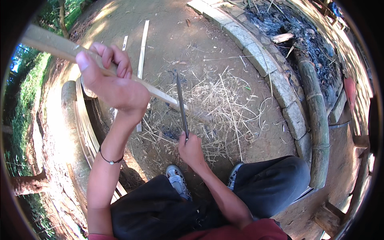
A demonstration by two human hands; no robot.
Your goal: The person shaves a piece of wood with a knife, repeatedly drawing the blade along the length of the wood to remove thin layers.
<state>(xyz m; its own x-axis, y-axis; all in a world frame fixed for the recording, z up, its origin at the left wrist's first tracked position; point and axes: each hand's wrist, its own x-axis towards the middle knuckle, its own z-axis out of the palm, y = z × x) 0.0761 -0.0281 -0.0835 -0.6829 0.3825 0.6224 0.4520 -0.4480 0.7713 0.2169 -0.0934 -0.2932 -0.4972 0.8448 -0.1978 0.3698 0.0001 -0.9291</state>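
Note:
A long, pale split-bamboo strip (160, 94) slants from the upper left down to the ground in the middle. My left hand (116, 82) is curled round its upper part, thumb along one side and fingers bent over it. In my right hand (191, 150) is a knife (181, 102) with a long, narrow, dark blade pointing away from me. The blade crosses the strip near its lower end; whether the edge touches it I cannot tell. Thin curled shavings (224, 104) lie heaped on the dirt around that end.
Two pale strips, one longer (143, 50), lie on the ground beyond my left hand. More split strips (86, 116) rest along a log (70, 104) at the left. A curved stone border (256, 56) rings ash (316, 44) at the right, beside a thick bamboo pole (316, 116).

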